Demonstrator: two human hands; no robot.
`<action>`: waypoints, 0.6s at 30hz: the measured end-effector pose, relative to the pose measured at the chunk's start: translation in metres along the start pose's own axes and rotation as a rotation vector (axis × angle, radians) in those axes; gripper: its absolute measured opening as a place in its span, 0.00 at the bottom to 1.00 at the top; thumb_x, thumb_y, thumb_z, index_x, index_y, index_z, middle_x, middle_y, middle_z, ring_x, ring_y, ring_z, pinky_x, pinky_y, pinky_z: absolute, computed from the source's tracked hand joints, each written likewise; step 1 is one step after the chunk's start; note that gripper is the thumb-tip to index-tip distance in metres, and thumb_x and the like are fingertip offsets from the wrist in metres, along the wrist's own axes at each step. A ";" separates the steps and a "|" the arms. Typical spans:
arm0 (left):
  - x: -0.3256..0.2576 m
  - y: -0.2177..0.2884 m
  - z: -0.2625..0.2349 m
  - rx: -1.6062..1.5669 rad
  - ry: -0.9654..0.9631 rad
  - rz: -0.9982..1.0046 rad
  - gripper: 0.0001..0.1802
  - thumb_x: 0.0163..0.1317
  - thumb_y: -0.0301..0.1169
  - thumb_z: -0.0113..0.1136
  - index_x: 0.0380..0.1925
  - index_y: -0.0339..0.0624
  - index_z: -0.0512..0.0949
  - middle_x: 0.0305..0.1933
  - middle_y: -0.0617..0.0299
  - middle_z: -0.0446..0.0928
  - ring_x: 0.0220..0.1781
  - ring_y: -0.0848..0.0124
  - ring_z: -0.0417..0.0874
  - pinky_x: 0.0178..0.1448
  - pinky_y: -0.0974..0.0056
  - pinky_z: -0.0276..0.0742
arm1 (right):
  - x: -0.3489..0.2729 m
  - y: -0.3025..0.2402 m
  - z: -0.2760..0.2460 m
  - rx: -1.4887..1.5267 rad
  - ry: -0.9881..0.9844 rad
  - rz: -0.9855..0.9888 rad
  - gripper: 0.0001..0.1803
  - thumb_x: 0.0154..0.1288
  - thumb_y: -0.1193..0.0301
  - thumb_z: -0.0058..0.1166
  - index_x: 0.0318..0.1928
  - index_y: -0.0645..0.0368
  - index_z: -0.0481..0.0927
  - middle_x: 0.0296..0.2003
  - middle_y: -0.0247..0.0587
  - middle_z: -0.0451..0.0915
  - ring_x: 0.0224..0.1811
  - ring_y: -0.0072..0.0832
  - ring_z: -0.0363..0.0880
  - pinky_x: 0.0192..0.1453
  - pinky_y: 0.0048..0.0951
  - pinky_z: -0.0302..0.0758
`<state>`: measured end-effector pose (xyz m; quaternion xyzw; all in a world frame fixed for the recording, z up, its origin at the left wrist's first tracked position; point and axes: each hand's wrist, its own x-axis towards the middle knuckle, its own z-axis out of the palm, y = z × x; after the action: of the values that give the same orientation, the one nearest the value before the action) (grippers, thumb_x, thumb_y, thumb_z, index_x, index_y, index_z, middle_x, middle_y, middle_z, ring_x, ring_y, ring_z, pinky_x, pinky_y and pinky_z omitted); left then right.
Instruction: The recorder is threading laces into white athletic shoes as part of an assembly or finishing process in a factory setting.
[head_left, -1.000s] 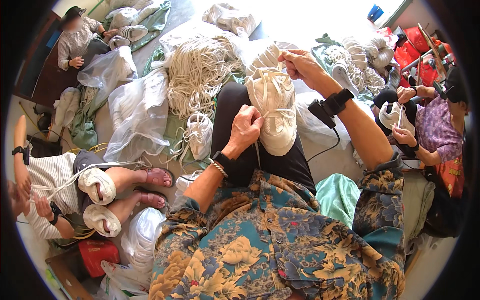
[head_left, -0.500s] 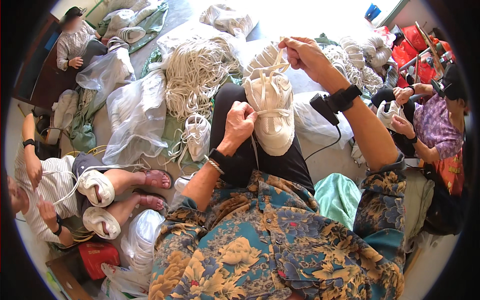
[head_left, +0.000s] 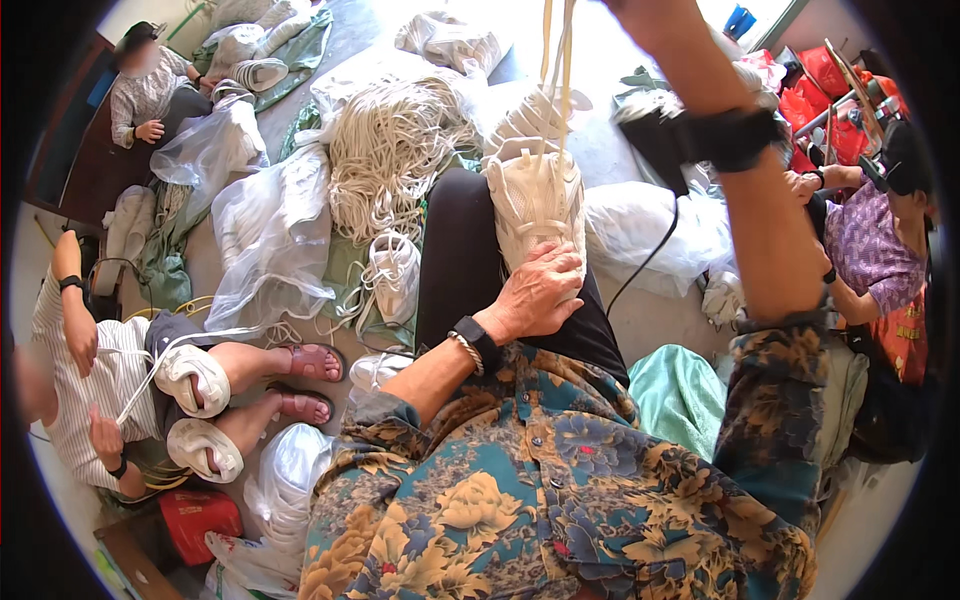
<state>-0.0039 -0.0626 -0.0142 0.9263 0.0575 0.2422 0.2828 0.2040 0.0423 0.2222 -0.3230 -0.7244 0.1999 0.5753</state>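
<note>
A cream sneaker (head_left: 537,195) rests on my lap, its toe toward me. My left hand (head_left: 540,288) lies over the toe, fingers curled on it and shut on the sneaker. From the shoe's upper, a pale shoelace (head_left: 563,95) runs straight up, taut, in several strands, and leaves the picture at the top. My right hand (head_left: 645,22) is raised at the upper edge, smeared by motion, its fingertips cut off; the stretched lace leads up toward it. Behind the sneaker stands a stack of pale shoes (head_left: 520,120).
A heap of loose laces (head_left: 395,140) lies ahead on the left. Nearer is another laced shoe (head_left: 392,268). Clear plastic bags (head_left: 268,235) lie on the floor. A co-worker in stripes (head_left: 110,380) handles laces at left; another in purple (head_left: 870,235) sits at right. A green cloth (head_left: 680,395) is beside me.
My right hand has risen to the top edge, drawing the lace up taut. My left hand has moved right and nearer, from the lace across the shoe onto its toe.
</note>
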 end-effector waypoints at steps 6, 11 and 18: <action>-0.002 -0.002 0.000 0.009 0.006 0.000 0.10 0.46 0.32 0.64 0.29 0.41 0.78 0.47 0.53 0.75 0.59 0.58 0.70 0.66 0.55 0.57 | 0.002 -0.082 0.059 0.387 0.195 0.310 0.07 0.63 0.73 0.46 0.28 0.60 0.73 0.14 0.21 0.57 0.14 0.14 0.52 0.17 0.19 0.47; -0.001 0.003 -0.007 -0.053 0.042 -0.003 0.09 0.46 0.28 0.63 0.29 0.41 0.77 0.45 0.54 0.75 0.56 0.57 0.72 0.63 0.56 0.62 | 0.002 -0.073 0.053 0.369 0.219 0.382 0.08 0.64 0.72 0.45 0.27 0.59 0.73 0.14 0.21 0.56 0.14 0.15 0.51 0.18 0.19 0.49; 0.022 -0.020 -0.057 -0.073 0.597 -0.549 0.09 0.51 0.25 0.60 0.33 0.36 0.74 0.26 0.56 0.74 0.30 0.66 0.77 0.38 0.63 0.72 | -0.002 -0.070 0.055 0.377 0.237 0.391 0.08 0.64 0.70 0.45 0.33 0.62 0.74 0.16 0.25 0.61 0.19 0.18 0.61 0.23 0.20 0.57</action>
<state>-0.0111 -0.0122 0.0248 0.7548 0.3735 0.4179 0.3407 0.1346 -0.0047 0.2525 -0.3649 -0.5265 0.3988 0.6562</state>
